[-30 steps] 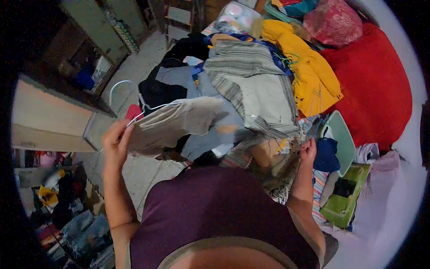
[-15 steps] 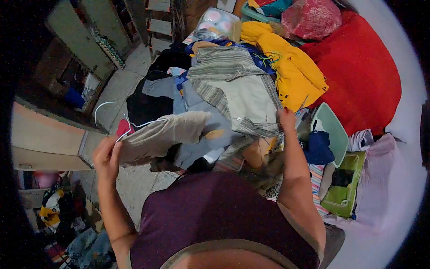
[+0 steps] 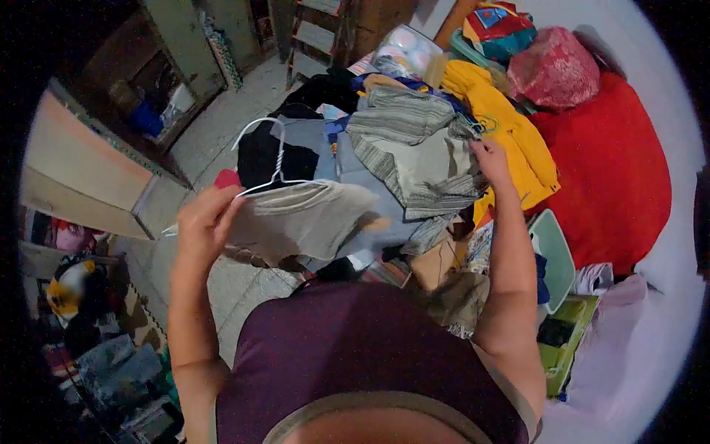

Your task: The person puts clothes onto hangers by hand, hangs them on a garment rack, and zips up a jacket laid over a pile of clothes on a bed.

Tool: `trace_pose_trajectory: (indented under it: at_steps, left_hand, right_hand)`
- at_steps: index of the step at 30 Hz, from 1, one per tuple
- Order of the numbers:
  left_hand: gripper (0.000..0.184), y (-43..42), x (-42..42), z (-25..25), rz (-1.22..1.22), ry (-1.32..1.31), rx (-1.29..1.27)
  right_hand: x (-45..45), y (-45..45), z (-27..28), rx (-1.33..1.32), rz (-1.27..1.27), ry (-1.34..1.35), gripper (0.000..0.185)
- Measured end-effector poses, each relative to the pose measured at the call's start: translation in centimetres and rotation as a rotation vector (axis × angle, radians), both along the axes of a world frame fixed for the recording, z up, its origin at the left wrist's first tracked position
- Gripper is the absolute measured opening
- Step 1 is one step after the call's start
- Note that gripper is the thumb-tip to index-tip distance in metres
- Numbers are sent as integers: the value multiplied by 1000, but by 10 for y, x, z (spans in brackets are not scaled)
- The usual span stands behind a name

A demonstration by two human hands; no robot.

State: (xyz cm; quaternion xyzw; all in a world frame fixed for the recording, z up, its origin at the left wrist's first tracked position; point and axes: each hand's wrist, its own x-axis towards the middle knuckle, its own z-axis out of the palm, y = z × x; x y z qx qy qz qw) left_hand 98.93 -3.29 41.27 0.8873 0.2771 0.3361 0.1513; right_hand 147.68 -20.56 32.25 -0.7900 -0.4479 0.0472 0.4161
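Note:
My left hand [image 3: 207, 222] is closed on a white wire hanger [image 3: 278, 159], gripping it near one end of its lower bar. A light beige garment [image 3: 303, 218] hangs from that hanger, and a bit of red shows behind my fingers. Over on the pile, my right hand [image 3: 491, 159] pinches the edge of a grey striped garment [image 3: 403, 115] with a pale inner side. This striped garment lies spread on top of other clothes. Just beyond my right hand are a yellow garment [image 3: 510, 118] and a thin green hanger [image 3: 484, 126].
A red cloth heap [image 3: 606, 170] and a pink bundle [image 3: 555, 66] lie at the right. Nearer stand a pale green bin [image 3: 555, 259] and a lime-green container [image 3: 566, 344]. A stepladder [image 3: 314, 37] is at the back. Clothes [image 3: 118, 362] pile up at lower left.
My right hand has moved up and away with the edge of the striped garment, folding it inward. The hanger in my left hand has turned, its hook now upright. The view has shifted.

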Motion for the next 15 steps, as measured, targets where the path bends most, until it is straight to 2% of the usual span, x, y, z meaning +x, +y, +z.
trace_pose_trajectory:
  at_steps: [2, 3, 6, 7, 10, 11, 15]
  left_hand:
    - [9, 5, -4, -4, 6, -16, -21]
    - [9, 5, -7, -4, 13, -38, -15]
    - [10, 8, -15, -5, 45, -109, -1]
    - [10, 10, -19, -5, 59, -131, 4]
    - [11, 11, -32, -4, 111, -164, 23]
    - [11, 13, -42, -4, 159, -158, 36]
    - [10, 19, -68, 5, 234, -166, 71]
  right_hand:
    - [-14, 22, 32, 53, 104, -210, 21]
    - [-21, 31, 44, 55, 129, -167, 19]
    - [-49, 60, 78, 48, 183, 212, 17]
    - [-76, 68, 97, 141, 210, 511, 17]
    - [-100, 92, 110, 79, 342, 541, 18]
    - [-132, 105, 128, 99, 445, 599, 20]
    - [-190, 132, 153, 104, 552, 794, 22]
